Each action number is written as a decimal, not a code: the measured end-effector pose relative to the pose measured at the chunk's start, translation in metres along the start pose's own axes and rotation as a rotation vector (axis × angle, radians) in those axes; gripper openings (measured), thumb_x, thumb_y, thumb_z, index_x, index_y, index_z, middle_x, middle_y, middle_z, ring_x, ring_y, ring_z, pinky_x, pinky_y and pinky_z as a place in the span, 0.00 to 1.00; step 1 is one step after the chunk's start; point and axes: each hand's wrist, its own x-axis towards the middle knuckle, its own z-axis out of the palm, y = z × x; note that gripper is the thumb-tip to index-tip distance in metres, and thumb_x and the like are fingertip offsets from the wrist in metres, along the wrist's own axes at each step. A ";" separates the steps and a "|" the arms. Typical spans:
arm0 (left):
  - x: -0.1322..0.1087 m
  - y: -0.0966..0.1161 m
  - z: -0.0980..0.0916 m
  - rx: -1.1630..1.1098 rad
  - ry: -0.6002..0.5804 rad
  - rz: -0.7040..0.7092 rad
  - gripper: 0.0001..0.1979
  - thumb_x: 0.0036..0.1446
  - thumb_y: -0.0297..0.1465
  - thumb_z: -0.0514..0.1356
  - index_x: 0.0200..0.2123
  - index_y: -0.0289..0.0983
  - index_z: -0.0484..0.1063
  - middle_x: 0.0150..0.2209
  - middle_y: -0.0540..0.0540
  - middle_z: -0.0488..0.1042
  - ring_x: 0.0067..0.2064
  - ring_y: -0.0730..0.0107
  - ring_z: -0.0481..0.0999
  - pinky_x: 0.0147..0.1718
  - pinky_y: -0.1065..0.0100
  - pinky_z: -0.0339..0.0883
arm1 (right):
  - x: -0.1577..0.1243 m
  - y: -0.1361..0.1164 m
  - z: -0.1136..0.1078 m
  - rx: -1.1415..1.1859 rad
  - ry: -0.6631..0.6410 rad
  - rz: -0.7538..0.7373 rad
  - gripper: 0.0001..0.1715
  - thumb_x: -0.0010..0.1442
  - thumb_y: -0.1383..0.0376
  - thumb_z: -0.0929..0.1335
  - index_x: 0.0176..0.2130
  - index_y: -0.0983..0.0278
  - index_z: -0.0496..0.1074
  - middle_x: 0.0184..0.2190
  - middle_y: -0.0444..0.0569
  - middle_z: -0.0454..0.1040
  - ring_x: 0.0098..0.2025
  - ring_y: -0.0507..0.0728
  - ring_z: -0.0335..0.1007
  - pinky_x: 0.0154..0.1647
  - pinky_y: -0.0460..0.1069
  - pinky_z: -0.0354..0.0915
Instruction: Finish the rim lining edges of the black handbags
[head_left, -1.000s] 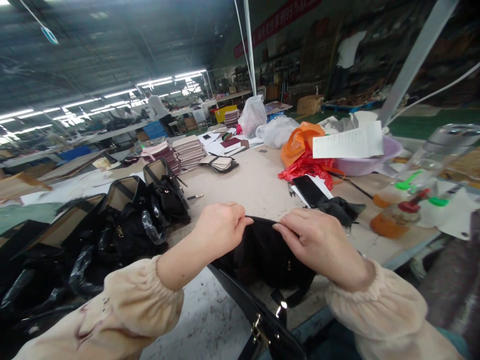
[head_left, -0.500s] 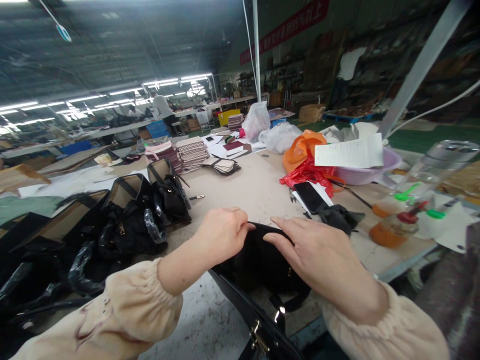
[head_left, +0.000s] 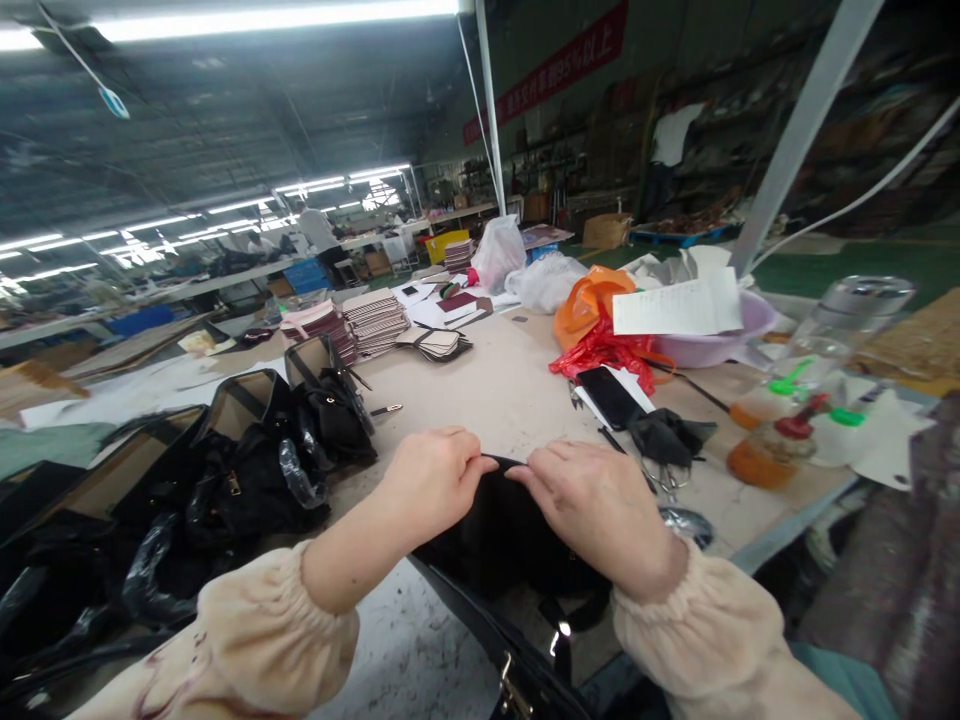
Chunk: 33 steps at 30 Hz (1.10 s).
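Observation:
A black handbag (head_left: 487,545) lies at the front of the table, its mouth toward me and its dark inside showing. My left hand (head_left: 435,480) pinches the far rim of the bag between thumb and fingers. Close beside it, my right hand (head_left: 589,500) grips the same rim, thumb on the near side and fingers over the far side. Gold-coloured metal fittings (head_left: 516,682) show on the bag's near part, at the bottom of the view. Much of the bag's lower body is out of sight.
Several black bags (head_left: 240,470) with plastic-wrapped handles line the left. Stacked pieces (head_left: 375,322) lie farther back. To the right are a phone (head_left: 611,397), a black cloth (head_left: 670,437), a red plastic bag (head_left: 604,352), a purple basin (head_left: 709,345) and bottles of orange liquid (head_left: 772,452).
My right hand has moved left along the rim, closer to my left hand, and its fingers have closed on the edge. The view has shifted slightly.

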 end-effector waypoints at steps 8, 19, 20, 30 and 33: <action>-0.002 -0.002 0.000 0.009 0.005 0.003 0.16 0.60 0.37 0.51 0.25 0.36 0.69 0.27 0.46 0.73 0.30 0.68 0.72 0.29 0.68 0.59 | -0.005 0.015 -0.010 -0.008 -0.077 -0.040 0.17 0.63 0.59 0.62 0.25 0.62 0.67 0.23 0.43 0.70 0.27 0.53 0.65 0.27 0.50 0.46; 0.000 -0.001 -0.001 -0.061 0.015 -0.025 0.14 0.58 0.34 0.53 0.24 0.36 0.70 0.26 0.47 0.73 0.29 0.70 0.71 0.30 0.70 0.59 | 0.001 -0.018 0.001 0.042 -0.030 0.098 0.12 0.63 0.60 0.62 0.30 0.61 0.67 0.25 0.43 0.70 0.28 0.54 0.65 0.28 0.50 0.47; -0.002 -0.002 -0.001 -0.086 0.012 -0.025 0.14 0.58 0.34 0.53 0.23 0.36 0.70 0.26 0.47 0.73 0.30 0.71 0.72 0.30 0.70 0.59 | 0.003 -0.019 0.003 0.040 -0.014 0.099 0.13 0.63 0.61 0.61 0.29 0.60 0.67 0.24 0.43 0.70 0.28 0.54 0.65 0.28 0.50 0.47; -0.014 -0.008 -0.012 -0.140 -0.075 -0.019 0.13 0.56 0.37 0.57 0.23 0.37 0.71 0.27 0.49 0.73 0.31 0.71 0.72 0.32 0.71 0.61 | 0.003 -0.014 0.006 0.062 0.024 0.084 0.12 0.62 0.62 0.62 0.27 0.61 0.67 0.24 0.43 0.69 0.28 0.54 0.64 0.29 0.50 0.47; -0.011 -0.007 -0.013 -0.104 -0.065 -0.030 0.15 0.58 0.36 0.54 0.22 0.36 0.69 0.26 0.48 0.72 0.30 0.72 0.71 0.31 0.71 0.60 | 0.001 -0.012 0.002 0.063 0.026 0.078 0.12 0.62 0.63 0.63 0.27 0.61 0.66 0.24 0.43 0.69 0.28 0.54 0.64 0.29 0.50 0.47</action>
